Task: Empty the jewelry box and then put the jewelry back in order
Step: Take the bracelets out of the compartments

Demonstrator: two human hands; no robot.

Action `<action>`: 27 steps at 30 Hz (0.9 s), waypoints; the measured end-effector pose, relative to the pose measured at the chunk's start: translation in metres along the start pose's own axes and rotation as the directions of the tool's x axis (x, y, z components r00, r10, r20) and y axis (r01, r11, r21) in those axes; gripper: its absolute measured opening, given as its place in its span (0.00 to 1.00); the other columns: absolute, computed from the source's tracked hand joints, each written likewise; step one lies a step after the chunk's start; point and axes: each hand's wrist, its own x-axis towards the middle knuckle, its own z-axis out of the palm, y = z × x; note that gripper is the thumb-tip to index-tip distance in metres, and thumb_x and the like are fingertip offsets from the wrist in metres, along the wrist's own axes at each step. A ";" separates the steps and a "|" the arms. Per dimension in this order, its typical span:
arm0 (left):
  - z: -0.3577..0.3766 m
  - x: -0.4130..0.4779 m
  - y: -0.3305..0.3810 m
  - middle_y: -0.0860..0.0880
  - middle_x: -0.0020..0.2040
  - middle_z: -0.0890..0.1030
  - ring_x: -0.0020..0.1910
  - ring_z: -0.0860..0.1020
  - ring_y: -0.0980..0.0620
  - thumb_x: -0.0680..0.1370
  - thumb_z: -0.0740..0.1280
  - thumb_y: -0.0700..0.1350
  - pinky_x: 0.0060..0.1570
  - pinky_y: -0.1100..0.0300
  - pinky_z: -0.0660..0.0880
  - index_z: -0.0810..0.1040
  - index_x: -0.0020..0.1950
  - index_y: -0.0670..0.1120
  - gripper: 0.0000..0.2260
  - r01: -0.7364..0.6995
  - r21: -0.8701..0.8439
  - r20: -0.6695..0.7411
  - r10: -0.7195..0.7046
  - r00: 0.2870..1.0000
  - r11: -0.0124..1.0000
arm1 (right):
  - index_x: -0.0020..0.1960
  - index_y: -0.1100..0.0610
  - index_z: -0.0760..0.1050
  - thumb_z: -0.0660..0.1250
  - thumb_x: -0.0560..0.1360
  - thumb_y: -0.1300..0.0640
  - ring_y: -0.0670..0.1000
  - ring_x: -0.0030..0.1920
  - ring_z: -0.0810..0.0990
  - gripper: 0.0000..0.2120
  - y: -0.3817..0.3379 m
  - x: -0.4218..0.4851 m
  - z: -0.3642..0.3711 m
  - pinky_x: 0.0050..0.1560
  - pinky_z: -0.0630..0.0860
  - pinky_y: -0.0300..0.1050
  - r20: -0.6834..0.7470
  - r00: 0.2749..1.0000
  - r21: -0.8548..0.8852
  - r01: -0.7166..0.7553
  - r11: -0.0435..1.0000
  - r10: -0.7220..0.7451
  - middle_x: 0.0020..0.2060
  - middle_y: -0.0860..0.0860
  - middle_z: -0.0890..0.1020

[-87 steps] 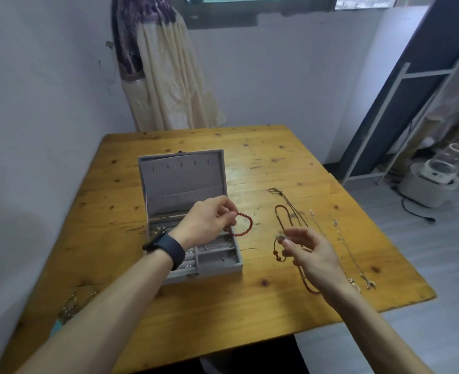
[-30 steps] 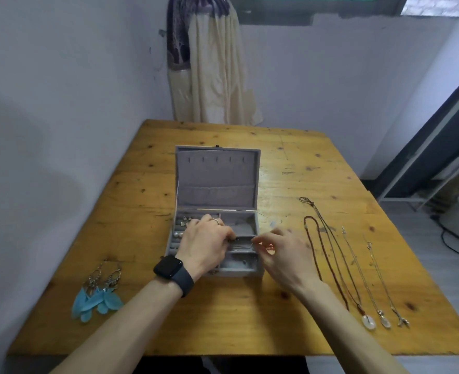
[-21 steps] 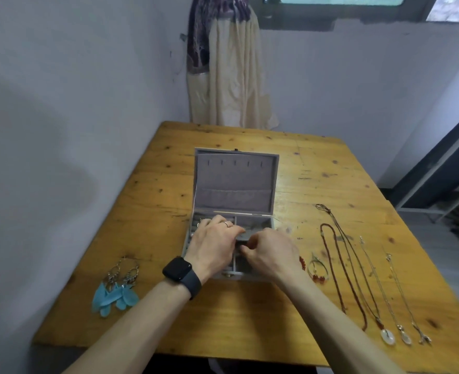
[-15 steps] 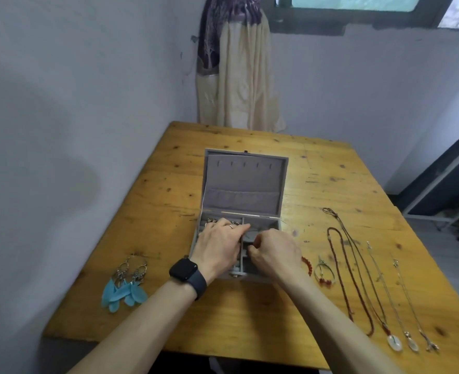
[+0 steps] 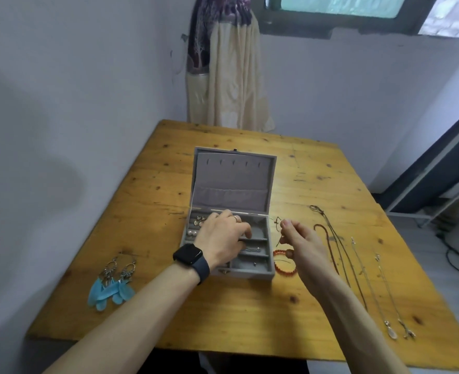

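wooden table [image 5: 250,314] carries everything. grey jewelry box [image 5: 231,182] stands open near its middle, lid upright at the far side, compartments toward you.

your left hand [image 5: 220,238], with a dark watch [image 5: 189,255] on the wrist, lies over the compartments with fingers curved down into them. you cannot tell whether it has hold of anything. your right hand [image 5: 304,247] is raised just beside the box's right wall. thumb and forefinger are closed in a pinch on a thin cord strand [image 5: 278,228], and the other fingers are loosely curled.

necklaces [image 5: 341,255] lie in a row on the right part of the table, long axes running from far to near. blue feather earrings [image 5: 112,284] lie on the left part, well apart from the box. a red bead bracelet [image 5: 283,268] lies on the wood, just beside the box's right wall, below your right hand.

the strand hangs downward from the pinch, long axis near vertical, between the box and the necklace row. the bare wood beneath it, on the far side of the red bracelet, is the likely set-down place. the right hand is the nearer one.

rings [image 5: 200,221] and a small chain [image 5: 250,249] sit in the compartments, so the emptying step appears unfinished.
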 end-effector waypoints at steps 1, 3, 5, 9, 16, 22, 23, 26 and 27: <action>-0.003 0.005 0.004 0.54 0.57 0.80 0.60 0.73 0.50 0.79 0.68 0.49 0.59 0.53 0.68 0.80 0.60 0.56 0.10 -0.038 0.047 0.037 0.036 0.999 0.998 | 0.51 0.54 0.80 0.62 0.82 0.48 0.48 0.44 0.76 0.12 0.002 -0.003 -0.004 0.43 0.72 0.44 -0.023 1.000 0.041 -0.009 0.999 0.010 0.44 0.51 0.80; -0.006 0.015 0.010 0.54 0.56 0.81 0.58 0.74 0.49 0.78 0.69 0.49 0.55 0.55 0.67 0.82 0.57 0.56 0.08 -0.110 0.143 0.101 0.096 0.990 0.984 | 0.51 0.53 0.80 0.62 0.82 0.48 0.49 0.46 0.77 0.11 0.006 -0.011 -0.014 0.44 0.71 0.46 -0.061 0.998 0.121 -0.021 0.992 0.029 0.46 0.52 0.81; -0.006 0.024 0.016 0.54 0.55 0.82 0.57 0.76 0.48 0.78 0.70 0.51 0.54 0.55 0.68 0.83 0.55 0.55 0.07 -0.136 0.217 0.160 0.102 0.982 0.967 | 0.50 0.53 0.80 0.62 0.82 0.49 0.50 0.46 0.77 0.11 0.013 -0.019 -0.023 0.44 0.71 0.47 -0.080 0.996 0.157 -0.029 0.987 0.042 0.46 0.52 0.83; 0.000 0.034 0.029 0.49 0.52 0.83 0.54 0.79 0.45 0.79 0.67 0.46 0.48 0.54 0.69 0.84 0.52 0.50 0.07 -0.135 0.318 0.199 0.073 0.977 0.938 | 0.50 0.55 0.79 0.62 0.82 0.49 0.51 0.44 0.77 0.12 0.030 -0.034 -0.043 0.45 0.70 0.49 -0.074 0.995 0.182 -0.055 0.982 0.070 0.42 0.49 0.84; 0.002 0.040 0.030 0.47 0.54 0.82 0.53 0.80 0.44 0.79 0.64 0.45 0.43 0.55 0.72 0.82 0.53 0.49 0.08 -0.108 0.294 0.293 0.018 0.956 0.950 | 0.53 0.54 0.79 0.66 0.79 0.50 0.49 0.45 0.78 0.09 0.048 -0.055 -0.064 0.44 0.71 0.47 -0.109 0.990 0.214 -0.068 0.975 0.093 0.44 0.50 0.85; 0.008 0.036 0.026 0.48 0.57 0.79 0.53 0.80 0.44 0.81 0.64 0.49 0.45 0.53 0.74 0.81 0.54 0.48 0.09 -0.106 0.272 0.334 0.009 0.942 0.956 | 0.53 0.57 0.80 0.67 0.79 0.57 0.43 0.40 0.81 0.05 0.051 -0.064 -0.075 0.37 0.74 0.34 -0.032 0.997 0.116 -0.063 0.991 0.068 0.42 0.51 0.85; 0.007 0.035 0.026 0.48 0.57 0.79 0.53 0.80 0.44 0.81 0.63 0.48 0.45 0.53 0.74 0.81 0.54 0.48 0.09 -0.107 0.267 0.336 0.011 0.942 0.958 | 0.54 0.57 0.80 0.67 0.80 0.58 0.42 0.40 0.81 0.05 0.051 -0.065 -0.075 0.36 0.74 0.31 -0.007 0.998 0.094 -0.059 0.994 0.060 0.43 0.52 0.85; -0.001 0.033 0.027 0.48 0.55 0.79 0.51 0.79 0.44 0.81 0.62 0.49 0.45 0.54 0.76 0.81 0.53 0.48 0.10 -0.073 0.175 0.346 0.008 0.938 0.982 | 0.54 0.57 0.79 0.66 0.80 0.60 0.41 0.39 0.82 0.05 0.050 -0.068 -0.075 0.35 0.74 0.30 0.031 0.999 0.043 -0.032 0.999 0.031 0.44 0.53 0.86; -0.004 0.032 0.027 0.49 0.54 0.79 0.49 0.79 0.45 0.81 0.62 0.49 0.46 0.53 0.77 0.81 0.52 0.48 0.10 -0.054 0.126 0.342 0.007 0.940 0.991 | 0.54 0.57 0.79 0.66 0.80 0.61 0.41 0.39 0.82 0.05 0.050 -0.068 -0.075 0.35 0.74 0.31 0.033 0.999 0.037 -0.027 0.999 0.026 0.44 0.53 0.86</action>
